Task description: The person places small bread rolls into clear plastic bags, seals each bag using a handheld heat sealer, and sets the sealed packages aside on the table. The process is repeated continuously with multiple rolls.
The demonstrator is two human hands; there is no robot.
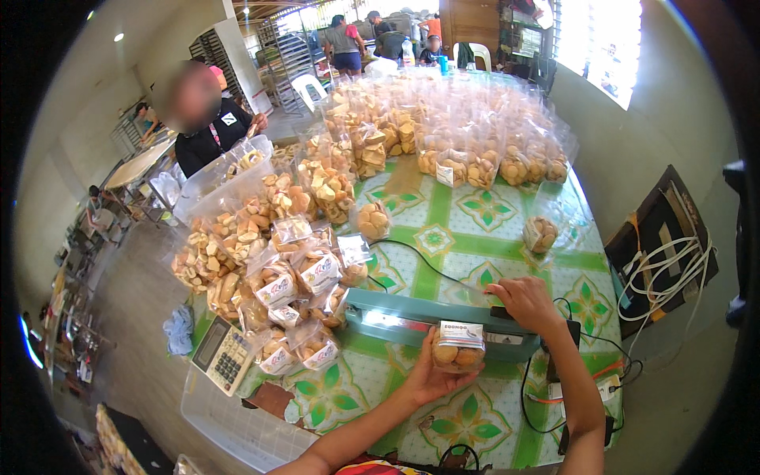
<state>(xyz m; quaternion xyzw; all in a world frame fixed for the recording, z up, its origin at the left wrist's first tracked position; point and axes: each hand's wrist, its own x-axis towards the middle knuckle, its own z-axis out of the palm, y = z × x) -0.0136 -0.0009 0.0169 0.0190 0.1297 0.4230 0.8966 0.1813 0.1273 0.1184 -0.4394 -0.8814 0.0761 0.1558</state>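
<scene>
The left hand [434, 376] had its grip around a labelled clear bag of round cookies [457, 358], held against the near side of the green impulse sealer [404, 310], right of the sealer's middle. The right hand [524, 305] lay palm down over the sealer's right end; whether its grip was clenched or merely resting there, I could not tell.

Handled well, the step seemed to call for the bag's mouth lying flat and unwrinkled along the sealer, the label squared, the cookies supported from below, and even pressure from the right hand, with fingers clear of the heated strip.

On the counter [431, 207], labelled cookie bags [279, 291] crowded the sealer's left end, worth keeping off it; one unlabelled-looking cookie bag [541, 235] stood beyond its right end.
</scene>
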